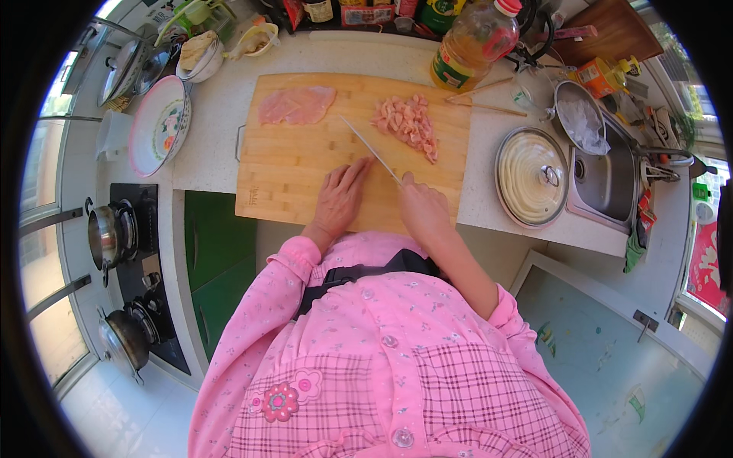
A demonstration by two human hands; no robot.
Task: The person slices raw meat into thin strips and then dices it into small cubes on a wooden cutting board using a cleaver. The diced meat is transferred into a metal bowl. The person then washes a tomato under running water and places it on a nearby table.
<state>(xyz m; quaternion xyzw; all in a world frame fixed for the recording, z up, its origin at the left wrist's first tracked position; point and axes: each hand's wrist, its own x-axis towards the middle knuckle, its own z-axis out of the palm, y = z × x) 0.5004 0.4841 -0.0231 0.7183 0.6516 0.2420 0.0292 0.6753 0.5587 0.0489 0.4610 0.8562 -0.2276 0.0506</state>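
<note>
A wooden cutting board (298,166) lies on the counter before me. My right hand (424,207) is closed around the handle of a kitchen knife (369,149), whose blade points up and left over the board. My left hand (342,197) rests on the board's near part, left of the knife, fingers extended; whether anything small lies under its fingertips I cannot tell. A flat slice of raw meat (298,105) lies at the board's upper left. Diced raw meat (406,123) forms a pile at the upper right, beyond the blade.
Behind the board's right corner stands a large oil bottle (467,48), with chopsticks (492,107) beside it. A lidded dish (532,176) and a sink (610,177) are at the right. A floral enamel basin (160,126) and a gas stove (143,229) are at the left.
</note>
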